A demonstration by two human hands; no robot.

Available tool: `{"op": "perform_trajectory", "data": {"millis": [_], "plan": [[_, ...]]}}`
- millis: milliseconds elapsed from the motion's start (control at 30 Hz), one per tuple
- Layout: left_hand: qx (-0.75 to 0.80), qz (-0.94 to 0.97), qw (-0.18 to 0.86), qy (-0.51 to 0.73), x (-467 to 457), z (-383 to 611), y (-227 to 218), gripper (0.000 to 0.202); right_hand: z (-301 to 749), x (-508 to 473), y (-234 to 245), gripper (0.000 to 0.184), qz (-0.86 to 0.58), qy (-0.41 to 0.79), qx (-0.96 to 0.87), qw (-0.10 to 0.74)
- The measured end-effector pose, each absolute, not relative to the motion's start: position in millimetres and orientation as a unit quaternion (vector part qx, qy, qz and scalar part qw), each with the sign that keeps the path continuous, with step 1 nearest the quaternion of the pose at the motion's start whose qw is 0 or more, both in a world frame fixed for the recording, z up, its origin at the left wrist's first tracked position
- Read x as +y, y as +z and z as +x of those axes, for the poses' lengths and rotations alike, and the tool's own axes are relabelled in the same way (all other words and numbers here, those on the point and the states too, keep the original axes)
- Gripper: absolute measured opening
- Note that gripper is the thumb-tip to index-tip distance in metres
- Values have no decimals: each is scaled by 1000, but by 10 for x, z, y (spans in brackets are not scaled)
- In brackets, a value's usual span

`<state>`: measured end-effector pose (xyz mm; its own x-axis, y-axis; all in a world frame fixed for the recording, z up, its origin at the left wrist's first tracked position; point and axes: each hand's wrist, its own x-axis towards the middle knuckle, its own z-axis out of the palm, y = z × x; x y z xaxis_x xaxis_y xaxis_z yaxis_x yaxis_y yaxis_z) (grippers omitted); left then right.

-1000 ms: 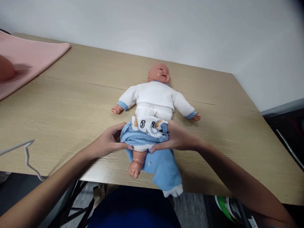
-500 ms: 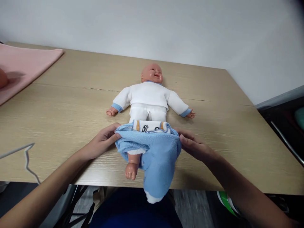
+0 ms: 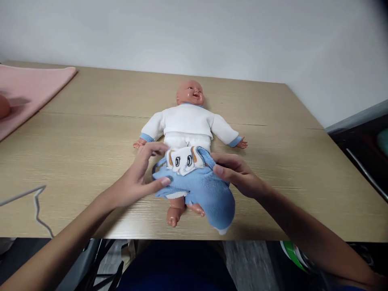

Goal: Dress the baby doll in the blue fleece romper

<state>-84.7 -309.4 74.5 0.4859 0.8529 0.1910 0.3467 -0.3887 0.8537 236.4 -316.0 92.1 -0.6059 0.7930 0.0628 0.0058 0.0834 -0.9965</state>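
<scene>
A baby doll [image 3: 188, 121] in a white top lies on its back on the wooden table [image 3: 91, 133], head away from me. Light blue fleece trousers [image 3: 200, 188] with an elephant patch [image 3: 182, 160] are bunched over its hips and legs. Both bare feet stick out below, one at the left and one under the cloth. My left hand [image 3: 141, 178] grips the trousers' left side at the waistband, thumb pressed on the cloth. My right hand [image 3: 238, 173] pinches the right side of the waistband. One empty trouser leg hangs toward the table's near edge.
A pink cloth [image 3: 27, 89] covers the table's far left corner, with a round skin-coloured thing [image 3: 3, 106] on it at the frame edge. A thin white wire [image 3: 33, 198] lies at the near left. A white wall stands behind; dark floor and objects lie to the right.
Both hands have pulled the trousers' waistband up toward the doll's belly. The second foot now shows, and the hanging trouser leg has drawn back onto the table.
</scene>
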Motion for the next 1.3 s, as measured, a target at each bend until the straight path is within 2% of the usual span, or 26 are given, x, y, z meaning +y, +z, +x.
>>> {"op": "perform_trajectory", "data": {"millis": [67, 133, 233, 300, 433, 567, 633, 700, 800, 867, 1000, 1100, 1233, 1300], "plan": [[364, 788, 385, 312, -3048, -656, 920, 76, 2404, -3108, 954, 49, -296, 599, -667, 332], [350, 784, 438, 268, -2920, -479, 1082, 78, 2442, -3048, 978, 52, -309, 572, -676, 346], [258, 786, 550, 114, -2609, -286, 1211, 53, 2508, -2954, 991, 52, -319, 537, -690, 364], [195, 783, 586, 74, -2399, -200, 1204, 43, 2572, -2895, 983, 43, -306, 532, -697, 372], [124, 781, 606, 86, -2170, -86, 1081, 32, 2759, -2794, 931, 31, -283, 533, -709, 366], [124, 763, 632, 62, -2155, -30, 986, 29, 2921, -2741, 843, 38, -229, 612, -730, 201], [143, 753, 640, 53, -2158, -24, 963, 24, 2961, -2731, 794, 45, -208, 637, -725, 159], [142, 745, 651, 40, -2152, -27, 948, 18, 2977, -2721, 751, 49, -175, 638, -730, 173], [112, 727, 677, 13, -2146, -37, 930, 20, 2982, -2705, 699, 40, -129, 629, -734, 221], [90, 708, 701, -14, -2152, -43, 915, 27, 2984, -2710, 659, 32, -144, 656, -697, 251], [75, 694, 714, -57, -2168, -50, 876, 32, 2973, -2776, 562, 36, -185, 740, -582, 281], [65, 698, 712, -42, -2160, -66, 865, 28, 2940, -2837, 533, 37, -205, 766, -551, 261], [61, 703, 708, -26, -2149, -79, 918, 27, 2901, -2872, 563, 68, -223, 765, -566, 212], [60, 717, 694, -11, -2156, -63, 960, 29, 2897, -2871, 585, 58, -223, 745, -602, 179]]}}
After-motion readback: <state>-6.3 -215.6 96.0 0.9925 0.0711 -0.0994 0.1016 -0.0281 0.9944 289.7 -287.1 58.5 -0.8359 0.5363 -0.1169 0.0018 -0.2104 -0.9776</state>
